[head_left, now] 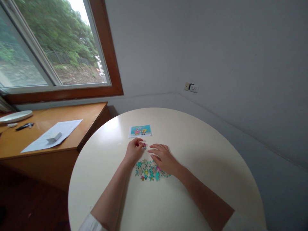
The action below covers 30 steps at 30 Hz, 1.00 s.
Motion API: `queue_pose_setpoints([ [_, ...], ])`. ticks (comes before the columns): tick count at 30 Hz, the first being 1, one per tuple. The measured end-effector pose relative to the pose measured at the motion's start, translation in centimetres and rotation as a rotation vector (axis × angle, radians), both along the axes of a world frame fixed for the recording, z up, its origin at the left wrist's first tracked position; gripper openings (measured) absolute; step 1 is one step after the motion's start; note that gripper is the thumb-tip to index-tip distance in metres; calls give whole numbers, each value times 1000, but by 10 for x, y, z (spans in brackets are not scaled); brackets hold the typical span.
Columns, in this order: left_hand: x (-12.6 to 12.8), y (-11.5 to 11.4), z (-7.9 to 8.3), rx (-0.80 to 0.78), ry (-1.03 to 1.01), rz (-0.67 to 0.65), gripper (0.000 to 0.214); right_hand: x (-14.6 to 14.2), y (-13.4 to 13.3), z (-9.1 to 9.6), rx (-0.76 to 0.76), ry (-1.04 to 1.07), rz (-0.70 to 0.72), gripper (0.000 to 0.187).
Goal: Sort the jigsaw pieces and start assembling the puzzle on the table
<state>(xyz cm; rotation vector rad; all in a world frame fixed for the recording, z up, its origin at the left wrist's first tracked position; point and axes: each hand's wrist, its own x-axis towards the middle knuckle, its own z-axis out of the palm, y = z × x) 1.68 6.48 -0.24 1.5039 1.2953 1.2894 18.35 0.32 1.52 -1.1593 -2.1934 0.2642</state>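
Near the middle of the frame, your left hand curls its thumb and forefinger close together at a small pink-and-teal puzzle cluster; whether they grip a piece or merely touch it, you cannot tell at this size. Your right hand, just to the right, holds its fingers spread and slightly bent, with nothing visible between them. Its thumb side overhangs the upper right of a loose pile of pieces, teal, pale, yellow and pink, spread at lower center below the cluster.

The likeliest trouble lies under that right palm: a low sweep could drag pieces out of the pile or cover one you need to see. A bump from your left fingertips could turn or part the cluster, which appears small and light. Pale pieces may also be overlooked, since their tone nearly matches the white round table.

Just above your fingers lies a picture card with a pink and a yellow cartoon figure on blue; a forward push of your left knuckles could knock it askew. Farther out, a wooden desk at left bears a paper sheet, beneath a window in the upper left.
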Motion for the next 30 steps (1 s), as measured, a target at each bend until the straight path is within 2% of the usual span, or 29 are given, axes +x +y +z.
queue_pose_setpoints([
  [4,0,-3,1,53,253,36,12,-1,-1,-2,19,36,63,18],
  [8,-1,-4,5,58,379,39,11,-3,-5,0,1,38,123,14],
  [18,1,-4,5,50,458,67,12,-6,-11,5,19,-50,207,24],
  [30,-1,1,-5,63,476,73,8,-10,-13,4,-23,-72,242,20],
])
